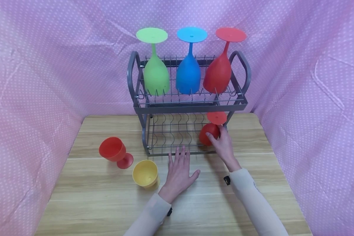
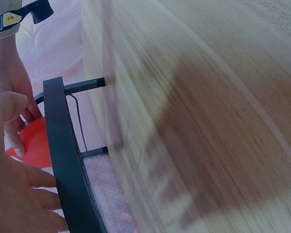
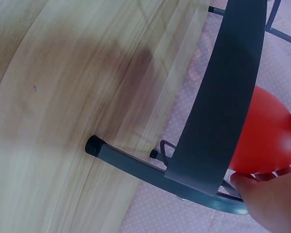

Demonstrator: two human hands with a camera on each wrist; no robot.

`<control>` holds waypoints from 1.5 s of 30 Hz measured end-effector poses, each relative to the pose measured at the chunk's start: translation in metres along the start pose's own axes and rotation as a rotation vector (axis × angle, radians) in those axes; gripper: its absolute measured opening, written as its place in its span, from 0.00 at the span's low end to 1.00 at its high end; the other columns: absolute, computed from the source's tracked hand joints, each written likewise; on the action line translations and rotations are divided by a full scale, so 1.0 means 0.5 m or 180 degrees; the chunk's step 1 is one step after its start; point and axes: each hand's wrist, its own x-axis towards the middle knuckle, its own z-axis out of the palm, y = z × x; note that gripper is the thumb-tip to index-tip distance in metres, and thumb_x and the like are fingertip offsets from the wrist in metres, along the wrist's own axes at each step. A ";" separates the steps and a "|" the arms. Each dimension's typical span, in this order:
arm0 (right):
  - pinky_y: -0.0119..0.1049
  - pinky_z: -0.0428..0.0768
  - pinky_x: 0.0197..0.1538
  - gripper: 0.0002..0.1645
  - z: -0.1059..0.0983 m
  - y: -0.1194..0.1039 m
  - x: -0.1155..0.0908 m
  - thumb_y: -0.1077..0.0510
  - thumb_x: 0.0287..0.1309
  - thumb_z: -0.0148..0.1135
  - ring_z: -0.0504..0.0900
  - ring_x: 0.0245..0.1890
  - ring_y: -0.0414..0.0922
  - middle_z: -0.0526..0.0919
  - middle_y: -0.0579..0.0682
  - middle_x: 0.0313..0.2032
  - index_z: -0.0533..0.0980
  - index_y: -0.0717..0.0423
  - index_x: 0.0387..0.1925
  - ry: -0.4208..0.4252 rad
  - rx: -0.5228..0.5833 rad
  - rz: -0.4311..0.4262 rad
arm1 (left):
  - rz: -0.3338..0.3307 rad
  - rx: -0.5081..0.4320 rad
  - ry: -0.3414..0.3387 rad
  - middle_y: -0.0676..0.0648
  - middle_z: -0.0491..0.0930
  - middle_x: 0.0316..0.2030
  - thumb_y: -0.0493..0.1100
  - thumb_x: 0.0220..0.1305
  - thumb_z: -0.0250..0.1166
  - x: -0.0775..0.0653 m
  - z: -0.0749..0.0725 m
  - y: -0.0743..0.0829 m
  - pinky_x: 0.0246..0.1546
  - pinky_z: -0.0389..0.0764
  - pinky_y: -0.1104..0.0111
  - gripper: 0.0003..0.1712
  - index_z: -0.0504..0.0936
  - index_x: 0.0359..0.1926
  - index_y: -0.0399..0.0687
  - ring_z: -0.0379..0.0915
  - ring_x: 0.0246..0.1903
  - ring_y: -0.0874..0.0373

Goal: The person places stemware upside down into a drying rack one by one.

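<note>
My right hand [image 1: 222, 146] grips a red goblet [image 1: 209, 133] at the right end of the lower tier of a grey two-tier dish rack [image 1: 191, 108]. That goblet stands upside down, its round foot on top. In the right wrist view the red bowl [image 3: 266, 133] shows behind the rack's front bar, with fingers curled round it. My left hand [image 1: 178, 173] has its fingers spread and straight, their tips at the lower tier's front bar. The left wrist view shows those fingertips against the dark bar [image 2: 70, 155]. Nearest the left hand stands an upright yellow cup [image 1: 145, 173].
On the upper tier a green goblet [image 1: 156, 75], a blue goblet [image 1: 188, 75] and another red goblet [image 1: 218, 75] stand upside down. A third red goblet [image 1: 112, 149] is on the wooden table [image 1: 85, 203] at left. Pink dotted cloth [image 1: 312, 82] surrounds the table's back and sides.
</note>
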 end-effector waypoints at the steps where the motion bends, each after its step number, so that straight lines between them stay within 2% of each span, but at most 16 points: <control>1: 0.55 0.75 0.67 0.37 0.000 -0.001 0.000 0.60 0.65 0.69 0.76 0.64 0.55 0.74 0.58 0.64 0.65 0.57 0.71 -0.0011 -0.0002 0.0002 | 0.0001 -0.0001 0.0003 0.38 0.42 0.82 0.71 0.69 0.56 0.000 0.000 0.000 0.75 0.38 0.35 0.52 0.60 0.79 0.38 0.31 0.81 0.40; 11: 0.55 0.72 0.70 0.41 -0.002 -0.008 -0.017 0.58 0.64 0.71 0.72 0.69 0.54 0.72 0.55 0.69 0.64 0.52 0.74 0.0050 0.0138 -0.0114 | -0.0042 -0.0096 -0.0044 0.39 0.42 0.82 0.69 0.69 0.58 0.000 -0.001 0.001 0.75 0.39 0.35 0.52 0.59 0.79 0.39 0.30 0.81 0.41; 16: 0.61 0.71 0.69 0.41 -0.010 -0.017 -0.035 0.55 0.65 0.71 0.68 0.71 0.58 0.71 0.55 0.71 0.65 0.52 0.75 0.0161 0.0204 -0.0165 | -0.0019 -0.0089 0.0018 0.38 0.44 0.82 0.68 0.70 0.59 -0.001 -0.007 0.003 0.75 0.42 0.35 0.50 0.60 0.79 0.39 0.32 0.81 0.40; 21: 0.64 0.71 0.68 0.41 -0.015 -0.030 -0.056 0.55 0.64 0.71 0.68 0.71 0.57 0.70 0.55 0.72 0.66 0.53 0.75 0.0297 0.0078 -0.0245 | 0.0035 -0.0072 0.0154 0.37 0.49 0.81 0.66 0.70 0.60 -0.003 -0.022 0.008 0.75 0.44 0.35 0.46 0.64 0.77 0.42 0.37 0.80 0.38; 26: 0.62 0.72 0.67 0.41 -0.018 -0.044 -0.081 0.53 0.64 0.71 0.69 0.70 0.57 0.70 0.58 0.72 0.67 0.58 0.74 0.0407 -0.0029 -0.0174 | 0.0163 -0.0039 0.0385 0.39 0.58 0.78 0.63 0.70 0.61 -0.006 -0.045 0.018 0.73 0.53 0.35 0.42 0.68 0.75 0.44 0.47 0.78 0.37; 30: 0.62 0.71 0.68 0.39 -0.020 -0.057 -0.098 0.52 0.64 0.70 0.69 0.70 0.57 0.71 0.57 0.71 0.69 0.59 0.72 0.0423 0.0003 -0.0089 | 0.0334 0.0054 0.0683 0.39 0.65 0.75 0.61 0.69 0.63 -0.008 -0.064 0.024 0.72 0.59 0.37 0.39 0.71 0.73 0.44 0.56 0.76 0.38; 35: 0.64 0.70 0.68 0.35 -0.021 -0.071 -0.112 0.54 0.65 0.70 0.72 0.68 0.57 0.74 0.57 0.69 0.72 0.61 0.70 0.0401 0.0091 -0.0167 | 0.0517 0.0068 0.1043 0.40 0.71 0.71 0.58 0.67 0.67 -0.014 -0.092 0.029 0.70 0.65 0.39 0.37 0.74 0.70 0.43 0.64 0.72 0.40; 45: 0.61 0.73 0.67 0.35 -0.009 -0.099 -0.137 0.56 0.65 0.70 0.72 0.69 0.52 0.75 0.50 0.70 0.72 0.52 0.72 0.0301 0.0266 -0.0343 | 0.0747 -0.0042 0.1448 0.42 0.75 0.67 0.56 0.63 0.71 -0.033 -0.166 0.033 0.67 0.69 0.39 0.37 0.75 0.69 0.44 0.68 0.69 0.41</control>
